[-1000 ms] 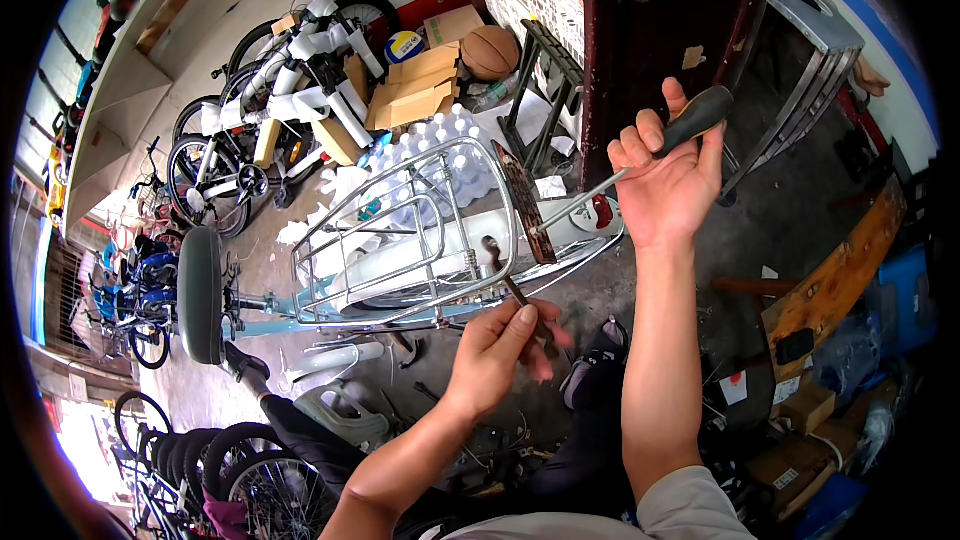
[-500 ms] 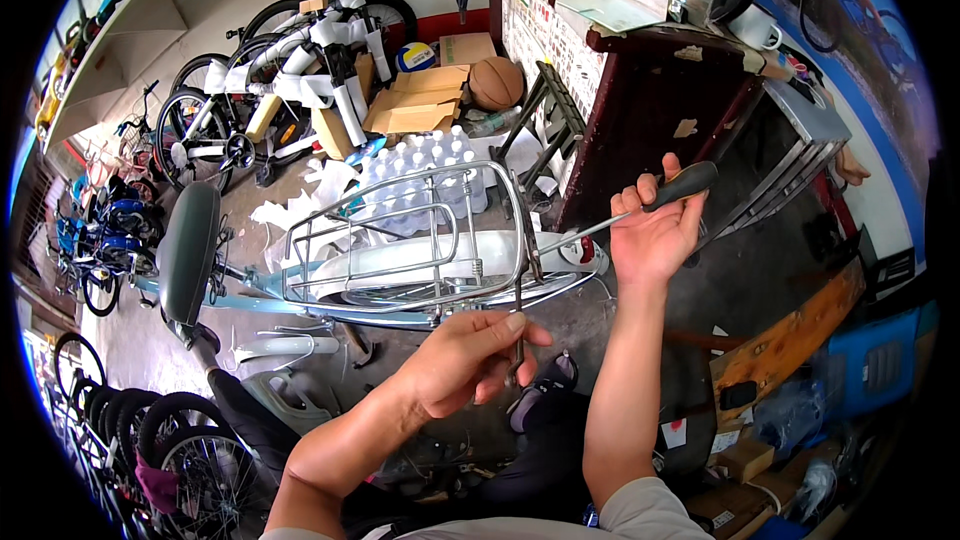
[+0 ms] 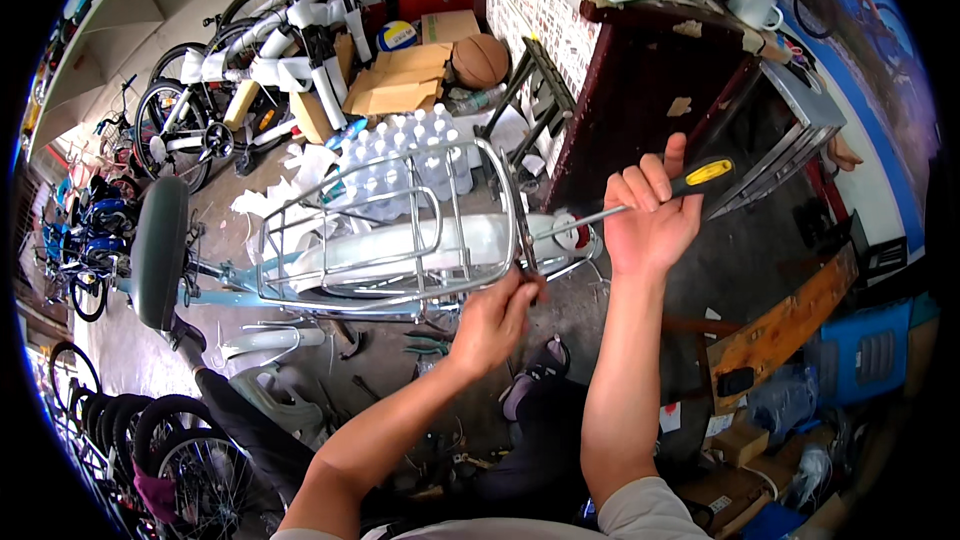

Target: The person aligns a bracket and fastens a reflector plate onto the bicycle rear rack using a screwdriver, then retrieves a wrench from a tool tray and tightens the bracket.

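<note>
My right hand (image 3: 650,210) grips a screwdriver (image 3: 705,176) by its black and yellow handle. Its shaft points left, the tip by the end of the chrome rear rack (image 3: 440,282). My left hand (image 3: 492,325) is closed at the rack's near end corner, pinching a thin dark metal bar (image 3: 525,258); my fingers hide part of it. Beneath the rack lies the white rear mudguard (image 3: 400,250) of a light blue bicycle, with a red rear light (image 3: 572,235) at its end. The dark saddle (image 3: 160,252) is at the left.
Wrapped bottles (image 3: 410,155) stand beyond the rack, near a basketball (image 3: 480,62) and flattened cardboard (image 3: 400,78). A dark red cabinet (image 3: 650,100) rises at the far right. Pliers (image 3: 427,343) and a loose white mudguard (image 3: 272,340) lie on the floor. Bicycle wheels (image 3: 205,470) line the lower left.
My left hand has moved up and right to the rack's end with the bar, its fingers closing further. The screwdriver handle has turned, showing its yellow side. The whole view has shifted slightly.
</note>
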`<action>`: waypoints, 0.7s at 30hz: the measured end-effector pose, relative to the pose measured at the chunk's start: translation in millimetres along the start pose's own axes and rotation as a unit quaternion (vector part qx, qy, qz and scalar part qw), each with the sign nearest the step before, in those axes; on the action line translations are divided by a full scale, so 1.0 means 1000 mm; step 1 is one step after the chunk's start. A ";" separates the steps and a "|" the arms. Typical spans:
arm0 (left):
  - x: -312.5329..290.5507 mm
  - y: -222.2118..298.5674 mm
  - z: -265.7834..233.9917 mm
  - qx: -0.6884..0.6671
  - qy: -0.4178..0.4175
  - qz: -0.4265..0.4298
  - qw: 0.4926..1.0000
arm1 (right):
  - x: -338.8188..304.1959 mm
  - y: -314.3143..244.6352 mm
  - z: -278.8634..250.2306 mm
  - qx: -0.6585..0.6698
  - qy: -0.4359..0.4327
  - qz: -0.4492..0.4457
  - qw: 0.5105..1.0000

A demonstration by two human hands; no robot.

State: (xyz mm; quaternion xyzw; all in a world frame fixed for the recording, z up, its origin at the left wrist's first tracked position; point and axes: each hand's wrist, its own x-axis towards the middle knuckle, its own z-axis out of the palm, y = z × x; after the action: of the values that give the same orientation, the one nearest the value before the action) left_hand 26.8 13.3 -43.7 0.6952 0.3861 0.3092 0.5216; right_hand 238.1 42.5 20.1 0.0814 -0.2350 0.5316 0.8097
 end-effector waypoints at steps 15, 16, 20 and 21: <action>-0.012 0.024 -0.026 -0.011 -0.097 -0.074 0.992 | -0.025 -0.071 0.027 0.045 0.068 -0.157 0.984; -0.011 0.026 -0.032 -0.025 -0.108 -0.073 0.991 | -0.030 -0.077 0.031 0.024 0.050 -0.151 0.987; -0.036 0.009 -0.048 0.030 -0.122 -0.134 0.983 | -0.112 -0.090 0.029 -0.261 0.048 -0.150 0.952; -0.043 0.004 -0.041 0.051 -0.150 -0.130 0.979 | -0.148 -0.107 0.022 -0.335 0.087 -0.148 0.926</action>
State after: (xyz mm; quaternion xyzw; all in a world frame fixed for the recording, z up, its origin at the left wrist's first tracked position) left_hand -28.4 -4.2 -30.0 0.7035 0.4058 0.1110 0.5728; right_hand 279.5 -133.0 -17.1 -0.2078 -0.3130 0.3011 0.8765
